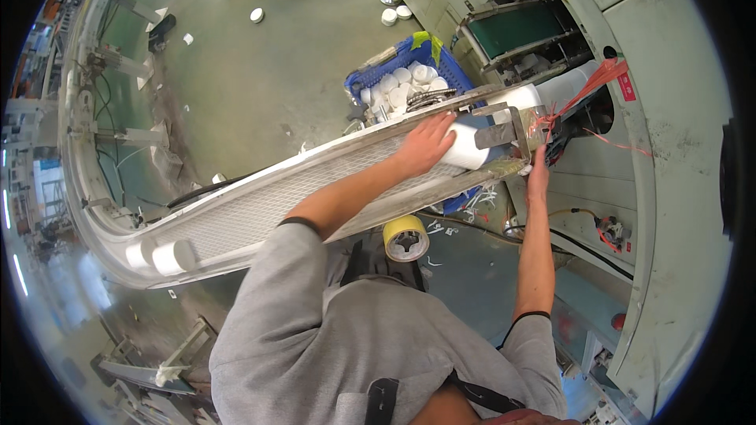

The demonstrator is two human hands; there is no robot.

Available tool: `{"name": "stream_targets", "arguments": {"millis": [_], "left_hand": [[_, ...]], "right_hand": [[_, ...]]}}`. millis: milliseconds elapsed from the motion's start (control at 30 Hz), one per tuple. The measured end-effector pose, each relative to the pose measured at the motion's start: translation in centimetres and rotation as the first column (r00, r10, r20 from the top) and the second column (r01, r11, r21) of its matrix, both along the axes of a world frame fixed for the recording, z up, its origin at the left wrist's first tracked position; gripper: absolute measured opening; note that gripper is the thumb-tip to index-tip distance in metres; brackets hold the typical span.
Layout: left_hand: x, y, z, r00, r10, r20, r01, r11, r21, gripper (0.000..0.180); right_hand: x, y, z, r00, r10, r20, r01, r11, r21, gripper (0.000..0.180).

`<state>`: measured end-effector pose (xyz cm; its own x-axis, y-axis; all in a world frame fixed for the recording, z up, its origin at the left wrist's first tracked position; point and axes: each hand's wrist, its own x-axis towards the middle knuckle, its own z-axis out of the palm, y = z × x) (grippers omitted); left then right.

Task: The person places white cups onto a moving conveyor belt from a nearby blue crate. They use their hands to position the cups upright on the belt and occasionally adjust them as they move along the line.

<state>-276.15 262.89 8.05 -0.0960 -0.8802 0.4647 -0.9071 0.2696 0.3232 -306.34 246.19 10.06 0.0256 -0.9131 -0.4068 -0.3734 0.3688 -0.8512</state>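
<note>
White cylinder (465,147) lies on the conveyor belt (236,216), at its machine end. Left grip (426,144): part open, fingers laid against the cylinder, not wrapped round. Right grip (537,179): at the metal bracket (520,135); closure cannot be told. Judgement: press lightly, keep the cylinder steady, fingertips clear of the bracket. Beyond: blue crate (459,72) holding white pieces.

A smooth white cylinder (465,149) is resting on the conveyor (315,181) near its right end, partly covered, so its exact tilt is not showing. A worn metal bracket (520,138) is sitting across that same conveyor end.
</note>
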Motion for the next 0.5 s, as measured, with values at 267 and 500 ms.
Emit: {"name": "stream_targets", "arguments": {"millis": [267,500], "left_hand": [[8.5,22.7,9.2,0.876,0.332,0.351,-0.479,0.510,0.714,0.087],[8.4,30.5,16.1,0.681,0.718,0.144,-0.636,0.484,0.601,0.076]], "right_hand": [[6.8,1.8,10.5,0.984,0.146,-0.099,-0.175,0.717,-0.675,0.034],[11.4,5.3,10.1,0.983,0.184,0.021,-0.133,0.784,-0.606,0.025]]}}
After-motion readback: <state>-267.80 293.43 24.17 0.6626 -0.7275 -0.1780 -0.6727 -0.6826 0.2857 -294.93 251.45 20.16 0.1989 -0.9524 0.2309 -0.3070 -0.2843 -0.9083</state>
